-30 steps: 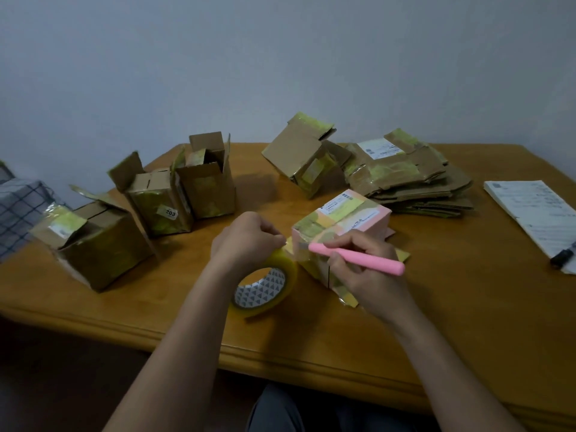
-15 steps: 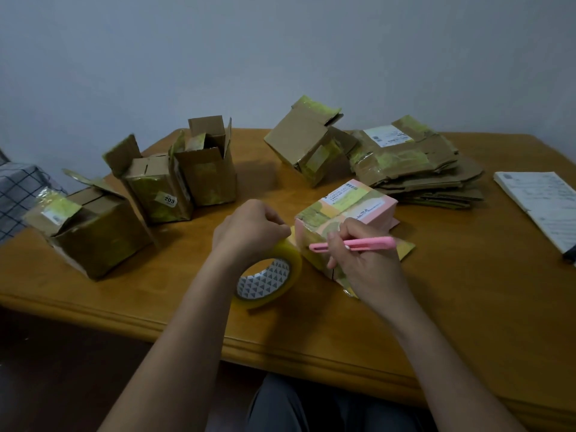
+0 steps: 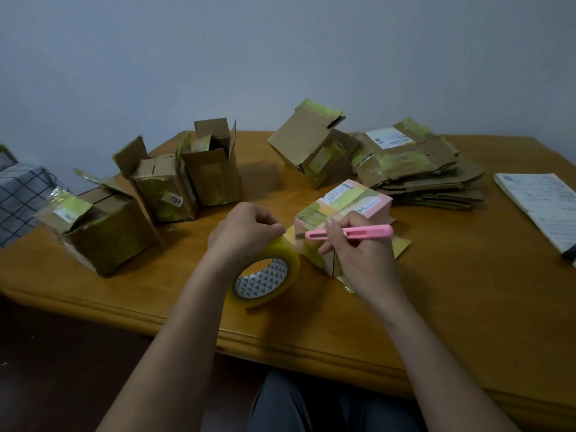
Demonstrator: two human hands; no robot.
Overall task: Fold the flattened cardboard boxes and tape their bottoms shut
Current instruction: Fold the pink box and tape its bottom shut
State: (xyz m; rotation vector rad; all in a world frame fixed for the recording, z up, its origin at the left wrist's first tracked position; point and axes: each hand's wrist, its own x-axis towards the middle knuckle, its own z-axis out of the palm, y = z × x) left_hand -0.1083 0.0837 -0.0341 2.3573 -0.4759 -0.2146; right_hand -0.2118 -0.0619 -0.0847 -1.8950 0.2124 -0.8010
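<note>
Head view: nearest, the left hand (image 3: 246, 232) grips the top of a roll of tape (image 3: 265, 275) standing on edge on the wooden table (image 3: 467, 291). Just beside it, the right hand (image 3: 361, 254) holds a pink knife (image 3: 349, 233) like a pen, its tip at the corner of a pink box (image 3: 346, 207). Farther back stand three folded boxes (image 3: 162, 194) at left, a tilted box (image 3: 311, 148) and a stack of flat cardboard (image 3: 420, 169) at right. A notebook (image 3: 542, 204) lies at the far right.
</note>
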